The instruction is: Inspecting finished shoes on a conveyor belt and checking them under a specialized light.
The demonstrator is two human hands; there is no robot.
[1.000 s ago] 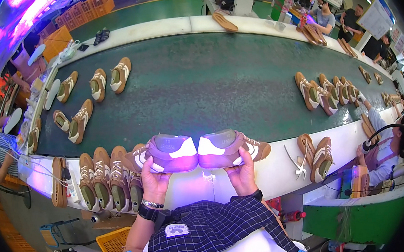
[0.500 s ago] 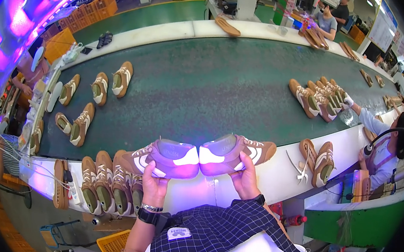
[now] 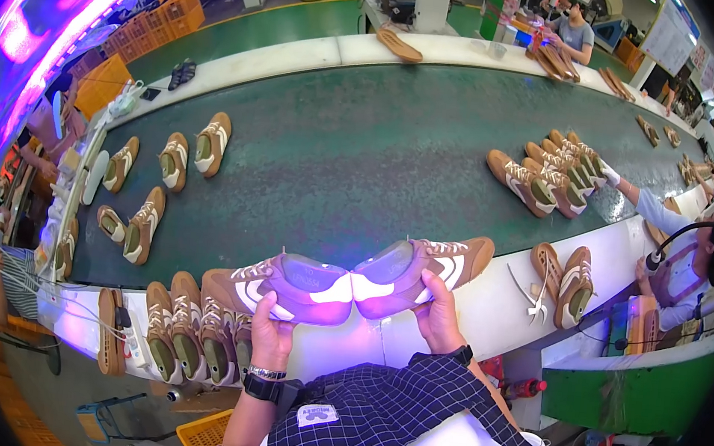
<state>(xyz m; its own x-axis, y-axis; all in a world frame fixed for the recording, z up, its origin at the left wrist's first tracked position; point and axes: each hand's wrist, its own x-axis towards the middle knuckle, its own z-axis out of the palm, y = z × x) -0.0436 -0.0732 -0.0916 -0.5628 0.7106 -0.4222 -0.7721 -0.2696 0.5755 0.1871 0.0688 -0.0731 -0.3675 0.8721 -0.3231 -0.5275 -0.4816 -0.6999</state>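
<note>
I hold a pair of brown lace-up sneakers with white stripes and white heel patches, heels together, over the white ledge. My left hand (image 3: 273, 340) grips the left sneaker (image 3: 234, 291) from below, thumb on its side. In the same way my right hand (image 3: 440, 321) has the right sneaker (image 3: 456, 263), toe pointing right. Purple light falls on both heels. Beside my left hand several matching sneakers (image 3: 184, 327) stand in a row on the ledge. The fingers under both shoes are mostly hidden.
A green belt (image 3: 338, 152) spans beyond the ledge, carrying sneakers (image 3: 144, 224) at left and a cluster (image 3: 520, 183) at right. A co-worker's gloved hand (image 3: 609, 173) touches that cluster. Nearer right lie a sole (image 3: 547, 271), white laces (image 3: 530, 296) and another sneaker (image 3: 576, 287).
The sneaker cluster at right has shifted a little to the left on the belt. The co-worker's head there has turned. Both my hands keep their hold, with the heels nearly unmoved.
</note>
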